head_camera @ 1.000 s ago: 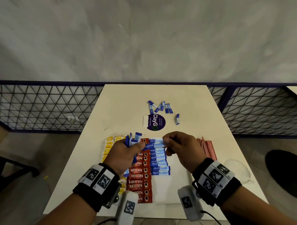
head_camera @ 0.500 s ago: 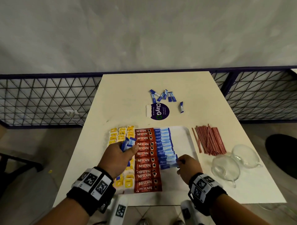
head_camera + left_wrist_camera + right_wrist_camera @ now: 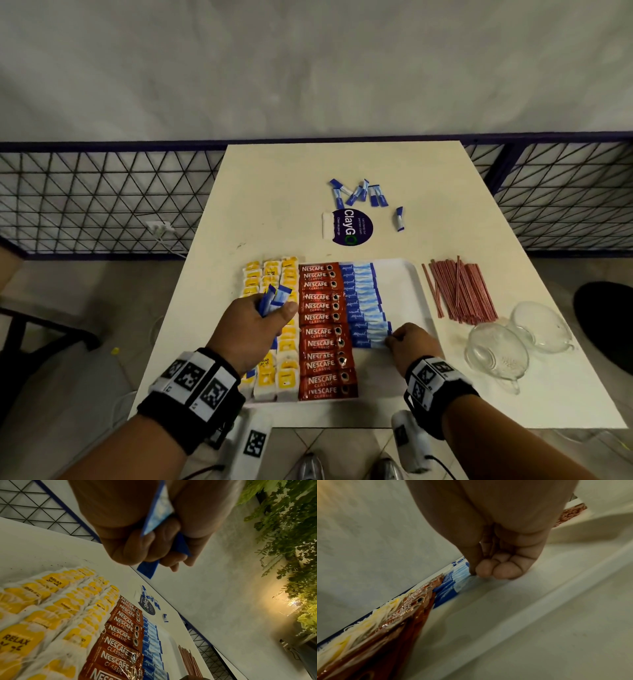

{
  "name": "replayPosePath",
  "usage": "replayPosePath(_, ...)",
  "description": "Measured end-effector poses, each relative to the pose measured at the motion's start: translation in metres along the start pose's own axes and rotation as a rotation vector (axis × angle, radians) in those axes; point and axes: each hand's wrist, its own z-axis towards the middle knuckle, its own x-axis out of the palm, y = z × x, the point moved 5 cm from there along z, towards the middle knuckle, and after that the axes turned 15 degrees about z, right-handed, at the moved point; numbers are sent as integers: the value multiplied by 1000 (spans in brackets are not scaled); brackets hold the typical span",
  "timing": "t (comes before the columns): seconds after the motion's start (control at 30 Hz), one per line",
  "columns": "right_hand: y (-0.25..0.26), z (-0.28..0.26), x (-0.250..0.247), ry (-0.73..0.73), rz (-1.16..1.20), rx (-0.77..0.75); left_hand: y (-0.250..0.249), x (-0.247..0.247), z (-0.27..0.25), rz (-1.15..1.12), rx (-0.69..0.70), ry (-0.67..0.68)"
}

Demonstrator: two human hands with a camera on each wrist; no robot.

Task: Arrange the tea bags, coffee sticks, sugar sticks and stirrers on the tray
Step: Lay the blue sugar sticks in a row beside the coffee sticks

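A white tray (image 3: 404,308) lies on the table. It holds columns of yellow tea bags (image 3: 287,370), red Nescafe coffee sticks (image 3: 320,318) and blue sugar sticks (image 3: 363,301). My left hand (image 3: 253,325) hovers over the tea bags and grips a small bunch of blue sugar sticks (image 3: 158,513). My right hand (image 3: 409,342) pinches the right end of the nearest sugar stick (image 3: 371,342) at the bottom of the blue column; in the right wrist view the fingertips (image 3: 489,570) press on it. Red stirrers (image 3: 459,291) lie on the table right of the tray.
More loose blue sugar sticks (image 3: 359,193) lie at the far side of the table, behind a round purple sticker (image 3: 351,226). Two clear glass cups (image 3: 513,342) stand right of the tray near the stirrers. A wire fence (image 3: 102,198) runs behind the table.
The right hand took a sugar stick from near the left hand and brought it down to the bottom of the blue column. The left hand dropped lower, still holding its bunch.
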Motion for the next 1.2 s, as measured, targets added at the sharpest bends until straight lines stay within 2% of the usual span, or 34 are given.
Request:
replayPosePath(0.57, 5, -3, -4, -43, 76, 8, 6, 3, -1, 6, -1, 30)
replayPosePath(0.67, 23, -18, -14, -97, 104, -133, 7, 7, -1, -110, -33, 102)
replayPosePath(0.73, 51, -36, -16, -13, 212, -330, 4, 15, -3, -298, -47, 201)
replayPosePath(0.8, 81, -59, -8, 289, 413, -453, -6, 23, -5, -506, -60, 293)
replayPosePath(0.87, 103, -82, 5, 651, 549, -464, -18, 32, -7, -704, -57, 367)
replayPosePath(0.93, 112, -95, 8, 801, 548, -515, -30, 37, -8, -843, -43, 411)
replayPosePath(1.0, 116, -100, 2, 781, 548, -560, -39, 40, -9, -922, -37, 429)
replayPosePath(1.1, 118, -100, -12, 672, 519, -645, -48, 44, -12, -989, -39, 452)
replayPosePath(1.2, 120, -101, -19, 634, 530, -663, -54, 47, -13, -1015, -27, 472)
